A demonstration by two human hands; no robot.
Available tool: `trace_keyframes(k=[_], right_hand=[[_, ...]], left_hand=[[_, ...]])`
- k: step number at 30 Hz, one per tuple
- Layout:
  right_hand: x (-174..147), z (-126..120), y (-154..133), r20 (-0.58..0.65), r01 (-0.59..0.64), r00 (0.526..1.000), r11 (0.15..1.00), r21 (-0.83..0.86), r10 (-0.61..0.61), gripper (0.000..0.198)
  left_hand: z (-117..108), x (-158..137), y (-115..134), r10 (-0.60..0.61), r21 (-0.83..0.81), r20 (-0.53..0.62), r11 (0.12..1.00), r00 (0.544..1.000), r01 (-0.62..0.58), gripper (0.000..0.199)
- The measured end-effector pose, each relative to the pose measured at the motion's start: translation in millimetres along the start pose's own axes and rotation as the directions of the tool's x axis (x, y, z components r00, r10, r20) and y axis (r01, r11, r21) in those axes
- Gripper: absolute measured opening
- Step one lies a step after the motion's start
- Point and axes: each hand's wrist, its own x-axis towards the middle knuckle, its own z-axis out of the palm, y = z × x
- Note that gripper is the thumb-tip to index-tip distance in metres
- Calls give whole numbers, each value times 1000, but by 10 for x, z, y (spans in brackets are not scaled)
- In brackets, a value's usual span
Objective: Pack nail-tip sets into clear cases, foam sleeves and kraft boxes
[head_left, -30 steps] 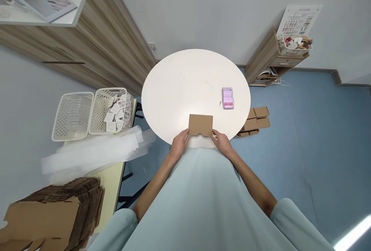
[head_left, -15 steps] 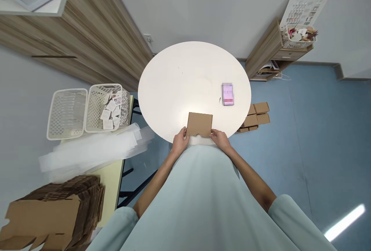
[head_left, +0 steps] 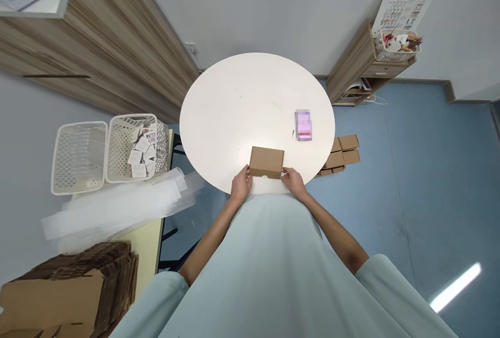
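Note:
A small brown cardboard box (head_left: 266, 160) lies near the front edge of the white oval table (head_left: 219, 103). Its lid is down, and the front face with a small notch now shows. My left hand (head_left: 241, 184) pinches the box's front left corner. At the opposite front corner, the fingers of my right hand (head_left: 294, 180) close on the box's side. Some fingertips are hidden by the box. To the right of the box lies a phone-like item with a blurred pink screen (head_left: 303, 125).
Left of the table are two white baskets (head_left: 131, 171), one with small cards, white translucent sheets (head_left: 117, 208) and a stack of flat cardboard boxes (head_left: 54, 296). Folded boxes (head_left: 344, 157) sit to the table's right. A wooden cabinet (head_left: 363, 70) stands at the back right.
The box has shifted slightly away from my body. Its front flap, which stuck out toward me, now lies against the front face. Both hands stay at its front corners.

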Motion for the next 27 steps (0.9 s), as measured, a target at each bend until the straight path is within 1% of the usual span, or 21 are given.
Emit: trace_keyframes(k=[2, 5, 7, 10, 12, 14, 16, 18, 21, 24, 27], right_hand=[[11, 1, 5, -22, 2, 1000, 999, 49, -1, 42], [5, -12, -13, -33, 54, 998, 973, 225, -47, 45], [-24, -46, -55, -48, 105, 994, 930, 353, -94, 43], [-109, -146, -172, -101, 136, 990, 871, 473, -100, 39], [-177, -235, -269, -139, 142, 987, 858, 494, -83, 39], [-229, -316, -353, -161, 132, 985, 871, 474, -62, 40], [-244, -366, -397, -167, 105, 985, 889, 445, -33, 42], [-217, -377, -388, -152, 74, 988, 899, 432, -9, 44], [-138, -349, -306, -107, 40, 994, 898, 438, 8, 48], [-81, -332, -224, -71, 73, 996, 878, 473, -45, 54], [-66, -346, -186, -54, 134, 991, 861, 490, -124, 55]], left_hand=[[-2, 22, 19, -17, -77, -9, 997, 1000, 16, 62], [-14, 1, 52, -29, -195, -4, 980, 1000, 27, 55], [-54, -54, 95, 4, -254, -26, 967, 1000, -10, 47], [-173, -173, 204, 62, -294, -120, 951, 991, -95, 41], [-272, -242, 284, 68, -285, -181, 951, 981, -119, 43], [-355, -279, 340, 35, -278, -202, 956, 979, -91, 45], [-401, -277, 352, -24, -291, -173, 956, 985, -27, 47], [-407, -246, 322, -74, -323, -115, 946, 991, 33, 47], [-371, -193, 238, -86, -373, -57, 926, 995, 59, 51], [-337, -168, 166, -47, -411, -40, 911, 998, 26, 58], [-326, -165, 121, -1, -421, -27, 907, 1000, -11, 59]])
